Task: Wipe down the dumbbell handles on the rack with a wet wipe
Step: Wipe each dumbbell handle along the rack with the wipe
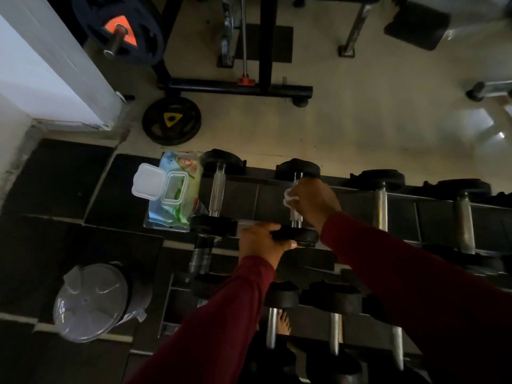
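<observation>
Our right hand [313, 200] curls the wipe [289, 198] around a dumbbell [296, 217] handle; our left hand [261, 242] grips its near weight, which may roll if released.

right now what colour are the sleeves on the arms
Dark red sleeves, clearest in the head view.

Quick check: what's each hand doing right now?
Left hand: grips the near head of the dumbbell.
Right hand: holds the wipe around that dumbbell's handle.

Neighbouring dumbbells [217, 194] flank handle – wipes pack [174, 189] beyond
</observation>
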A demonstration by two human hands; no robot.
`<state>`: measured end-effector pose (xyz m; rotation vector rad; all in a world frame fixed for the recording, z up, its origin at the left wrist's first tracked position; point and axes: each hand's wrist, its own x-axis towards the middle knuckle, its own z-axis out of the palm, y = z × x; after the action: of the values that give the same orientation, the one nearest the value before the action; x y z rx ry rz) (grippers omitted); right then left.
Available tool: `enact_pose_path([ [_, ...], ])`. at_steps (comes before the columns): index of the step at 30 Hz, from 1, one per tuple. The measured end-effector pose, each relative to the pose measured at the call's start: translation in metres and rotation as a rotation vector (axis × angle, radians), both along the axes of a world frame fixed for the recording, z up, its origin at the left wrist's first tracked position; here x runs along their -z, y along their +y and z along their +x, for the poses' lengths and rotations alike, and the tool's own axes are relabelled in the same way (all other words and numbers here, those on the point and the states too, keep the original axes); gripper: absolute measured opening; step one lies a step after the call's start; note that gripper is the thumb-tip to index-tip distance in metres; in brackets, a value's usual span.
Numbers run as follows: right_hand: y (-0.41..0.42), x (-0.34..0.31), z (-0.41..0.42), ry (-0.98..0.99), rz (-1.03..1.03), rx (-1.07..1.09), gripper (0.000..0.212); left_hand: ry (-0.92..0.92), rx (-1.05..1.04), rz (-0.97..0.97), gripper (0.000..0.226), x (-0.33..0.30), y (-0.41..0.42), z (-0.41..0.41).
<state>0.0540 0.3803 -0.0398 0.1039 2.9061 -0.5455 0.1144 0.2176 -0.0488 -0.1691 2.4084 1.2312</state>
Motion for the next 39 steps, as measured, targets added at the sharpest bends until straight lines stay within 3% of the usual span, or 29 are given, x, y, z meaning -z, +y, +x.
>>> enact_pose_path([
  [3,-0.007,-0.007,-0.027,0.065,0.078,0.048,0.018,-0.009,-0.002,0.006,0.064,0.001,-0.002,-0.003],
  [6,-0.028,-0.016,-0.027,-0.015,0.220,0.028,0.019,-0.020,-0.005,-0.015,0.063,0.004,-0.004,-0.002],
  [8,-0.034,-0.012,-0.009,-0.076,0.206,-0.018,0.015,-0.032,-0.008,0.016,0.051,0.002,-0.007,0.000],
  [12,-0.013,-0.014,0.020,-0.162,-0.099,0.086,0.012,-0.008,-0.017,0.062,0.043,0.000,-0.006,0.006],
  [14,0.005,-0.025,0.031,-0.158,-0.317,0.298,0.018,0.036,-0.041,0.047,0.044,-0.004,-0.001,0.010],
  [17,0.031,-0.035,0.049,-0.226,-0.805,0.670,0.019,0.165,-0.055,-0.017,0.039,-0.016,0.009,0.018],
  [19,0.053,-0.042,0.064,-0.267,-0.912,0.712,0.019,0.236,0.001,-0.037,0.033,-0.026,0.019,0.022],
  [25,0.137,-0.051,0.107,-0.201,-0.823,0.654,0.016,0.228,0.168,0.028,0.032,-0.035,0.071,0.038],
  [29,0.190,-0.051,0.124,-0.168,-0.427,0.579,0.020,0.205,0.295,-0.003,0.035,-0.039,0.122,0.052],
  [32,0.209,-0.045,0.128,-0.290,-0.204,0.414,0.027,0.142,0.301,-0.045,0.040,-0.039,0.158,0.065],
  [36,0.211,-0.015,0.129,-0.329,-0.252,0.348,0.014,0.107,0.302,-0.120,0.031,-0.033,0.187,0.076],
  [39,0.209,0.000,0.127,-0.312,-0.348,0.450,0.005,0.107,0.227,-0.176,0.035,-0.029,0.194,0.078],
])
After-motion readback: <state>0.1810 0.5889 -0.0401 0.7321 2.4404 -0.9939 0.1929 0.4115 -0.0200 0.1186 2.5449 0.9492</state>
